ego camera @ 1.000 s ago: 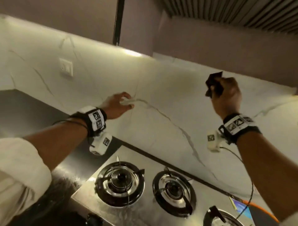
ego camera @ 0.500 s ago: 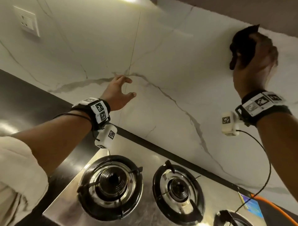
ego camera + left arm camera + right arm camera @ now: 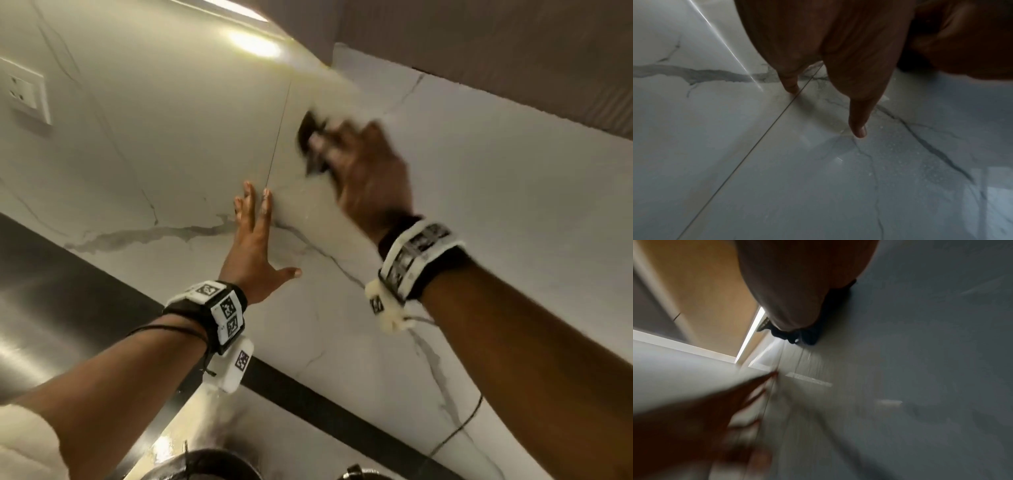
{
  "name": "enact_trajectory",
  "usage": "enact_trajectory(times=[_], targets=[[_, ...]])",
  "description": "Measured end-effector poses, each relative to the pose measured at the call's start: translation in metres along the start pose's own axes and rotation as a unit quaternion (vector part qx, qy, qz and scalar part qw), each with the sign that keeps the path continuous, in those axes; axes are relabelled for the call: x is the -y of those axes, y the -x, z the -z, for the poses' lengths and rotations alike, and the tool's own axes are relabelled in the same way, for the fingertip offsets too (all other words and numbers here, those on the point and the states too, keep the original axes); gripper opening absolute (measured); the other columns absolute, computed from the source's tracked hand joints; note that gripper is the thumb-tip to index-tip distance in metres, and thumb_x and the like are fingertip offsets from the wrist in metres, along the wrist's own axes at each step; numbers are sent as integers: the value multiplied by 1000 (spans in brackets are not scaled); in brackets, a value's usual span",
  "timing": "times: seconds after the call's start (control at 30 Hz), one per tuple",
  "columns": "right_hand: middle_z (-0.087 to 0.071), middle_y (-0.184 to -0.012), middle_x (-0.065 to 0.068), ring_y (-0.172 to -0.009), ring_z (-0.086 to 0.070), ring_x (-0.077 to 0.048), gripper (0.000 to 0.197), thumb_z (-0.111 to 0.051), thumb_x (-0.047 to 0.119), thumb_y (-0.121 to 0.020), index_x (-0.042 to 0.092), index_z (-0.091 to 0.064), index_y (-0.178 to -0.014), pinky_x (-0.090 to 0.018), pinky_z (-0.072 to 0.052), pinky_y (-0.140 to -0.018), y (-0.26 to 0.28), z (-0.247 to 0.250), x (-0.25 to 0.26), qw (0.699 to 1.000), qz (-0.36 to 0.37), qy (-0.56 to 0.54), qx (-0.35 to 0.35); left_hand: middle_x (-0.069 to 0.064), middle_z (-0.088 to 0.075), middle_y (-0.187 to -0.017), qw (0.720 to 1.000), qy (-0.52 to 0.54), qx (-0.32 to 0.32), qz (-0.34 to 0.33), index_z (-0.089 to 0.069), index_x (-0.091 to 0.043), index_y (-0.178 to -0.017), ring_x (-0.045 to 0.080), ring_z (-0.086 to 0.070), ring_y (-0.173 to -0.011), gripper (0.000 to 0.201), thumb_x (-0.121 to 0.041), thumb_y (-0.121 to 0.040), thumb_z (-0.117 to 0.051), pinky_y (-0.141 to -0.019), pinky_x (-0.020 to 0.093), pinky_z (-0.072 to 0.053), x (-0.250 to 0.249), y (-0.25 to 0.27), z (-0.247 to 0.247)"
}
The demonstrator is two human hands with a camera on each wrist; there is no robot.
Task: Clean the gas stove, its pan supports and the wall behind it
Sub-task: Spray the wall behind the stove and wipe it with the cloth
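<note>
The white marble wall (image 3: 479,212) with grey veins fills the head view. My left hand (image 3: 255,236) lies flat on it with straight, spread fingers, beside a vertical tile joint (image 3: 279,130); the left wrist view shows its fingertips (image 3: 858,128) touching the wet, speckled wall (image 3: 777,178). My right hand (image 3: 363,164), blurred, grips a dark cloth (image 3: 310,137) and presses it to the wall just above the left fingers. The cloth (image 3: 807,335) pokes out under the right palm in the right wrist view. Only the stove's steel top (image 3: 274,435) and burner rims (image 3: 205,462) show at the bottom edge.
A white wall socket (image 3: 24,92) sits at the far left. A dark steel counter (image 3: 51,308) runs along the lower left. A brown cabinet or hood underside (image 3: 496,44) hangs above the wall at upper right. A thin cable (image 3: 459,431) dangles from my right wrist.
My right hand has swept the cloth left and down across the wall toward the left hand. My left hand has flattened, fingers straight. The view has tilted up, hiding most of the stove.
</note>
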State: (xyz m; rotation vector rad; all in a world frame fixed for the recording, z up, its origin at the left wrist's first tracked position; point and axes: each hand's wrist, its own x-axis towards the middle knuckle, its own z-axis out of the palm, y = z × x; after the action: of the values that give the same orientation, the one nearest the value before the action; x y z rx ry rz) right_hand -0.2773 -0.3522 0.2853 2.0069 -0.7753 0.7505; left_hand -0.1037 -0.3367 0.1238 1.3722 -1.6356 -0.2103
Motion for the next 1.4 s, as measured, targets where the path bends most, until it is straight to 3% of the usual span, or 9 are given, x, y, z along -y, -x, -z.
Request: enact_trajectory(times=[0.17, 0.33, 0.47, 0.73, 0.87, 0.97, 1.17, 1.3, 1.4], targets=[[-68, -115, -8, -94, -56, -34, 28, -49, 13, -101, 12, -74, -113, -46, -52, -67, 54, -44, 40, 961, 239, -34, 133, -9, 35, -167, 999, 16, -9, -49, 13, -27, -165, 22, 25, -158, 154, -25, -62, -101, -128, 44, -12, 21, 2, -1], [-62, -129, -8, -103, -61, -34, 36, -39, 34, -111, 21, -61, -136, -46, -49, -80, -36, 16, -28, 998, 19, 48, -25, -12, 37, -166, 998, -18, 15, -64, 15, -24, -165, 13, 26, -157, 152, -29, -65, -99, -126, 36, -12, 29, 5, 9], [-61, -141, -3, -111, -59, -30, 35, -49, 25, -107, 25, -63, -139, -37, -50, -78, -56, 34, -43, 991, -67, 66, -98, -11, 39, -165, 998, -15, 24, -61, 18, -25, -163, 16, 28, -156, 153, -32, -65, -99, -127, 39, -10, 29, 6, 8], [-71, -108, -4, -79, -56, -25, 29, -58, 22, -101, 24, -70, -127, -33, -47, -62, 48, -50, 71, 971, 156, -78, 165, -17, 36, -165, 995, 6, 74, -69, 17, -27, -163, 10, 24, -157, 150, -24, -68, -98, -125, 29, -7, 40, 5, 27], [-71, -97, -12, -79, -66, -37, 23, -68, 19, -98, 20, -71, -121, -37, -49, -58, -11, -18, 30, 996, 88, -5, 3, -20, 37, -164, 993, -5, 90, -76, 19, -30, -162, 7, 25, -156, 147, -26, -71, -96, -120, 20, -5, 42, 4, 31], [-72, -109, -11, -89, -69, -37, 22, -54, 25, -108, 21, -68, -124, -41, -56, -62, -65, 21, -16, 993, 13, 48, -103, -17, 36, -166, 994, -12, 79, -77, 18, -27, -163, 9, 25, -156, 145, -26, -72, -95, -122, 23, -6, 40, 5, 28], [-70, -117, -9, -98, -65, -36, 23, -58, 17, -102, 19, -72, -120, -35, -51, -63, -40, -9, 28, 999, 35, 37, 5, -17, 33, -167, 994, -40, 79, -70, 14, -28, -164, 6, 22, -157, 141, -17, -73, -93, -119, 13, -8, 43, 4, 31], [-70, -99, -9, -81, -63, -33, 31, -43, 20, -100, 15, -73, -103, -35, -46, -61, 38, -68, 81, 983, 127, -54, 123, -17, 28, -169, 988, -114, 92, -55, 8, -29, -166, 18, -3, -161, 131, -13, -77, -87, -121, 39, -38, 54, 7, 43], [-70, -98, -9, -81, -62, -32, 41, -33, 18, -101, 14, -73, -108, -42, -45, -73, 75, -87, 99, 964, 181, -58, 186, -16, 32, -168, 979, -143, 110, -92, 9, -25, -166, 13, 10, -161, 133, -5, -75, -86, -122, 41, -38, 63, 10, 51]])
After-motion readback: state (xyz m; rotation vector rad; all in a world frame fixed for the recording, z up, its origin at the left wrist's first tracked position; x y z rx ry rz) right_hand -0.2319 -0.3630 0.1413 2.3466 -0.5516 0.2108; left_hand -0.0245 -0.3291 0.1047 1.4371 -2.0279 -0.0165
